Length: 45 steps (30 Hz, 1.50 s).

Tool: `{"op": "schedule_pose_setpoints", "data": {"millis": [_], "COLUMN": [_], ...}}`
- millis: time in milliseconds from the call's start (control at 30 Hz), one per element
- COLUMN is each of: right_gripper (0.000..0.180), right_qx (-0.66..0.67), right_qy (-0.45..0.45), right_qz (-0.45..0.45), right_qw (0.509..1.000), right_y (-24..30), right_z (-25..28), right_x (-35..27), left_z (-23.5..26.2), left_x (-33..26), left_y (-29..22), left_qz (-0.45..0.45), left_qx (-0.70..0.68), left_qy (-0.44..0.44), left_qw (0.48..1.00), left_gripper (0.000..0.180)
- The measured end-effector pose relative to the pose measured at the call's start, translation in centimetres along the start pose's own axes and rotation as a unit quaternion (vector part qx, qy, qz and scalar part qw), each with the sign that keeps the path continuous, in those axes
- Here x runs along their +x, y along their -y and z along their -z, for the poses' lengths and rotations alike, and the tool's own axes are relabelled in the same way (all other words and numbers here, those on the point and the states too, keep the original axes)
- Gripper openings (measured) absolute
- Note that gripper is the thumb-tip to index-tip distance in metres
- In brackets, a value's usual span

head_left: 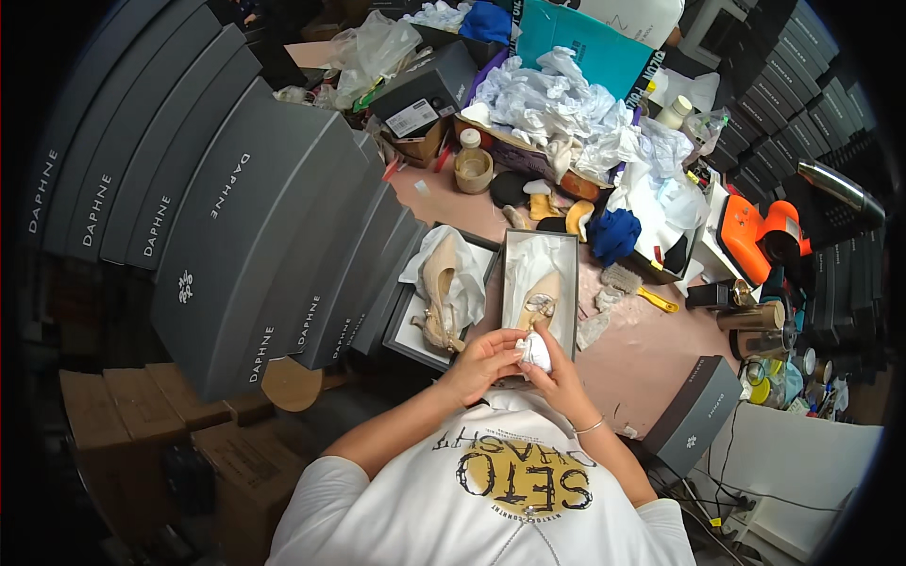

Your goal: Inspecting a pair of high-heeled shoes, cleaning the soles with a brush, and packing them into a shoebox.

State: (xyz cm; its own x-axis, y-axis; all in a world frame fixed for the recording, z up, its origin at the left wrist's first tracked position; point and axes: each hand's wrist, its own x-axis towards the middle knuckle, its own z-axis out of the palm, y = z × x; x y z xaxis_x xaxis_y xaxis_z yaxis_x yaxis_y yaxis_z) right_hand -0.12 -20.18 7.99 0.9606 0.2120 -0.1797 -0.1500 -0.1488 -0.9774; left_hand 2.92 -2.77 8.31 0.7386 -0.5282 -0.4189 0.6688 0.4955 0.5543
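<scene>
Dark grey, smooth-faced cardboard boxes (241,226) stand stacked at the left. Beside them, a beige shoe (438,288) lies on thin crinkled white paper (467,269) in an open box (398,325); a narrow box (570,259) at its right contains a second pale shoe (542,291). Further right rests a bristle brush (640,287), on the pink table (651,344). Shelved boxes (779,90) fill the room's right side. The left hand (481,365) and right hand (561,379) meet, fingertips pinched on a crumpled white wad (535,352), near the narrow box.
</scene>
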Motion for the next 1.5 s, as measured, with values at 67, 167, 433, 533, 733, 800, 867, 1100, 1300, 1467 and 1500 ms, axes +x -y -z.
{"op": "schedule_pose_setpoints", "data": {"millis": [67, 167, 433, 533, 733, 800, 867, 1100, 1300, 1467, 1500], "right_gripper": [0.057, 0.044, 0.044, 0.034, 0.029, 0.032, 0.035, 0.040, 0.033, 0.074, 0.084], "right_qx": [0.045, -0.081, -0.136, -0.009, -0.049, -0.159, -0.302, -0.391, -0.432, -0.209, -0.176], "right_qy": [0.032, 0.148, 0.111, 0.002, -0.032, -0.036, 0.017, -0.029, -0.012, -0.054, -0.057], "right_qz": [-0.121, -0.092, -0.056, -0.033, 0.141, 0.176, 0.169, 0.185, 0.235, 0.150, 0.104], "right_qw": [0.991, 0.981, 0.983, 0.999, 0.988, 0.971, 0.938, 0.901, 0.871, 0.965, 0.977], "right_y": [0.4, 0.4, 2.8, 2.4, 8.0, 8.1, 6.2, 3.7, 0.8, 2.3, 3.0], "right_z": [1.0, 2.2, 1.2, 1.0, -2.1, -3.4, -4.1, -3.8, -1.6, -0.6, 0.5], "right_x": [-1.6, -4.0, -4.3, -2.6, 5.2, 6.6, 6.3, 5.4, 5.8, 5.4, 5.2], "left_z": [4.2, 14.5, 20.5, 19.1, 8.6, 5.6, 4.5, 1.5, 1.1, 2.3, 2.0], "left_x": [0.7, 3.6, 5.9, 2.3, -1.2, -2.1, -2.3, -1.9, -1.8, -1.6, -1.7], "left_y": [-0.8, -1.2, -1.9, -3.9, -4.5, -4.1, -2.5, 1.3, 3.0, 2.3, 2.3], "left_qz": [-0.121, -0.290, -0.119, -0.033, 0.039, 0.041, -0.021, -0.049, -0.080, -0.079, -0.081], "left_qx": [0.372, 0.550, 0.614, 0.266, 0.082, 0.052, 0.064, 0.080, 0.251, 0.239, 0.245], "left_qy": [-0.116, -0.355, -0.340, -0.255, -0.093, -0.010, -0.032, -0.029, -0.040, -0.007, 0.002], "left_qw": [0.913, 0.698, 0.702, 0.929, 0.992, 0.998, 0.997, 0.995, 0.964, 0.968, 0.966], "left_gripper": [0.042, 0.056, 0.047, 0.041, 0.049, 0.063, 0.071, 0.083, 0.066, 0.079, 0.079]}}
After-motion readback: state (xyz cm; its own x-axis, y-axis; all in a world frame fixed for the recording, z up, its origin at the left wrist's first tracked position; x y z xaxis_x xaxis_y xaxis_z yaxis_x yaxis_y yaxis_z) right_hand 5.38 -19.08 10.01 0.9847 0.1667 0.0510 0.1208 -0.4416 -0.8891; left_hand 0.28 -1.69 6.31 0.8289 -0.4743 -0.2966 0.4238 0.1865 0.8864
